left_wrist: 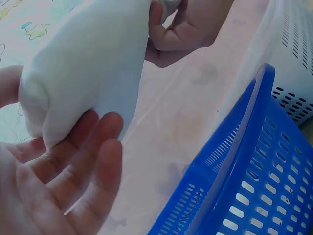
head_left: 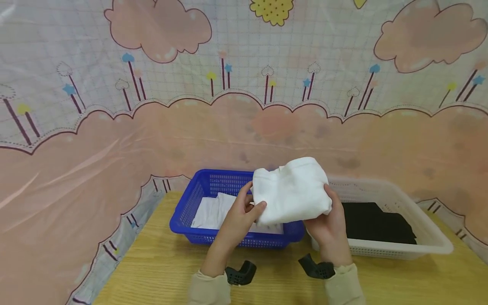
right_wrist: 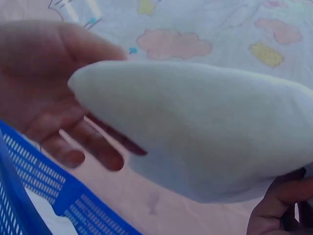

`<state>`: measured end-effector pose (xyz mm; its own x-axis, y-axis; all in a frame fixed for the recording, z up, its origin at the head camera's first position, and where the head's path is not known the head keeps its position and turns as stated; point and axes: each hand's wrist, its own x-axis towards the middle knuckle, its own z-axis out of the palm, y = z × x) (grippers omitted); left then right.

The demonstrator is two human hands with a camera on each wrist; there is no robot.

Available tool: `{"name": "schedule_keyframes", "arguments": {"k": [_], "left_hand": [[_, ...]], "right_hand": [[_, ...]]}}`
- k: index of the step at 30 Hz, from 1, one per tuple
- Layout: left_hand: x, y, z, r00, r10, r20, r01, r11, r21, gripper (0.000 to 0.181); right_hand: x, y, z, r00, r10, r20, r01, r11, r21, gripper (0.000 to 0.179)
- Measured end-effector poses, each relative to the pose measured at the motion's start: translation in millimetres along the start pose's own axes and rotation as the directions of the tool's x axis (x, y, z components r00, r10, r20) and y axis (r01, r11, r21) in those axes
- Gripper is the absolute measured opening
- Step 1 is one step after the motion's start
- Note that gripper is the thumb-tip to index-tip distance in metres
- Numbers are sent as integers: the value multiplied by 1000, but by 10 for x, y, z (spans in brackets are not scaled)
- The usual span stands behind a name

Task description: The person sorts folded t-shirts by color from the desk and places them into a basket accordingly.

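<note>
A thick, folded white cloth (head_left: pixel 291 190) is held up in front of the baskets, tilted a little. At its left end my left hand (head_left: pixel 238 214) pinches it, thumb on the near face and fingers behind. My right hand (head_left: pixel 329 220) grips the right end from below and along the side. In the left wrist view, the left fingers (left_wrist: pixel 88 161) bend under the cloth's end. The right wrist view has the right hand (right_wrist: pixel 283 205) curled at the cloth's lower corner, its palm out of frame.
Behind the cloth stands a blue plastic basket (head_left: pixel 183 228) containing white folded cloths (head_left: pixel 207 212). To its right is a white basket (head_left: pixel 431 245) with black folded cloth (head_left: pixel 377 224). Both rest on a wooden table (head_left: pixel 152 262), before a printed cloud backdrop (head_left: pixel 213 131).
</note>
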<state>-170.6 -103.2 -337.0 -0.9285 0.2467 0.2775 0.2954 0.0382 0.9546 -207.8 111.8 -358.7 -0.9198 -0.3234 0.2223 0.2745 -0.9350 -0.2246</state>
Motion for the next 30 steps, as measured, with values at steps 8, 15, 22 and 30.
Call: {"name": "schedule_keyframes", "arguments": {"k": [8, 15, 22, 30], "left_hand": [[-11, 58, -24, 993, 57, -104, -49, 995, 86, 51], [86, -195, -107, 977, 69, -202, -42, 990, 134, 38], [135, -362, -168, 954, 85, -288, -18, 974, 226, 32], [144, -489, -226, 946, 81, -314, 27, 945, 326, 28]], "right_hand": [[65, 24, -63, 994, -69, -82, 59, 991, -123, 24], [161, 132, -118, 982, -126, -138, 71, 935, -347, 24], [201, 256, -215, 965, -190, -180, 55, 819, -571, 37], [204, 320, -267, 959, -194, -206, 13, 758, -652, 37]]}}
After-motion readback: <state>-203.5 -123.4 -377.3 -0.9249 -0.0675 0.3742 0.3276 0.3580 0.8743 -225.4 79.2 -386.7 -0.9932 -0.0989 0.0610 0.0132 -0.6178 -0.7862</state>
